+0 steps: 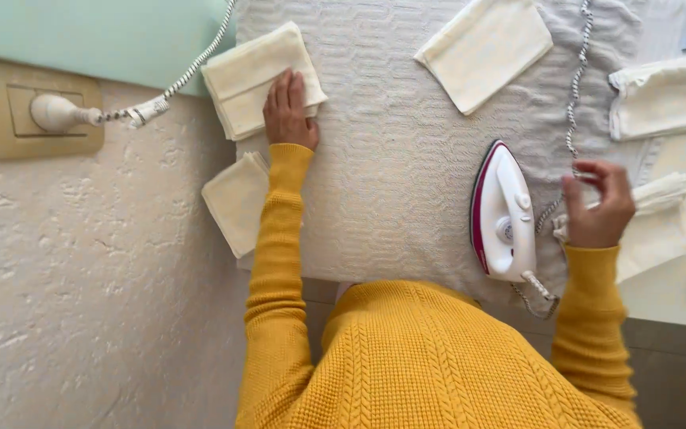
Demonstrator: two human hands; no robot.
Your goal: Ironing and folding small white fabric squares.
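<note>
The person in a yellow knitted sweater (pixel 406 365) leans over a desk (pixel 676 302) that is covered with a grey textured blanket (pixel 391 159). The left hand (pixel 289 111) lies flat, fingers stretched and together, on a folded cream cloth (pixel 252 75) at the far left corner of the blanket; its grip is not closed, the palm only presses on the cloth. Just below this cloth, at the left edge of the blanket, lies a second folded cream cloth (pixel 236 202), partly under the left sleeve. The right hand (pixel 597 206) is raised at the right side, with its fingers curled in a half-closed grip; it touches a cream cloth (pixel 660 226) beneath it, and whether it truly holds the cloth or the cord cannot be told. A white iron with a dark red edge (pixel 503 210) lies on the blanket just beside the right hand, not touched by it. Its braided black and white cord (pixel 573 87) runs up across the blanket. Another folded cream cloth (pixel 486 48) lies at the far middle, and one more (pixel 664 95) at the far right. A second braided cord (pixel 192 71) goes to a plug (pixel 57 113) in a wall socket (pixel 33 119) on the left.
</note>
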